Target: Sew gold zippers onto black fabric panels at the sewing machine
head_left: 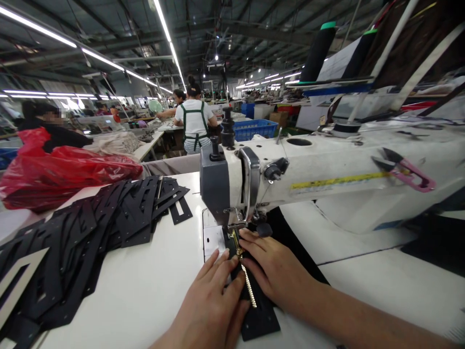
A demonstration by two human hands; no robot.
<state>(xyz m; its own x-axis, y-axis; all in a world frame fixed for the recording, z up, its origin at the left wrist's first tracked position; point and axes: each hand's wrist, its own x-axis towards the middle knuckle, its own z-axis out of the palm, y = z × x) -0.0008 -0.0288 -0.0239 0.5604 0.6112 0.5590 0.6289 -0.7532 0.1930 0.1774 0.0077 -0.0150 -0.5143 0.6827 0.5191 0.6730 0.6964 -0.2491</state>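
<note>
A sewing machine head (236, 184) stands over a black panel (259, 322) with a gold-toothed zipper (250, 288) running along it. The zipper's upper end lies under the machine's presser foot area, where the needle is hard to make out. My left hand (214, 295) rests on the panel's left side, fingers spread, fingertips close to the zipper. On the other side, my right hand (279, 266) lies with fingers stretched out, its fingertips touching the work right by the foot. Neither hand grips anything visibly; both press flat on the piece.
Black slotted panels (105, 218) lie in an overlapping pile on the left, beside a red plastic bag (69, 169). Pink-handled thread snips (414, 177) sit on the machine arm. Thread cones (317, 55) stand above. A person in a white shirt (194, 116) works beyond, near a blue crate (256, 128).
</note>
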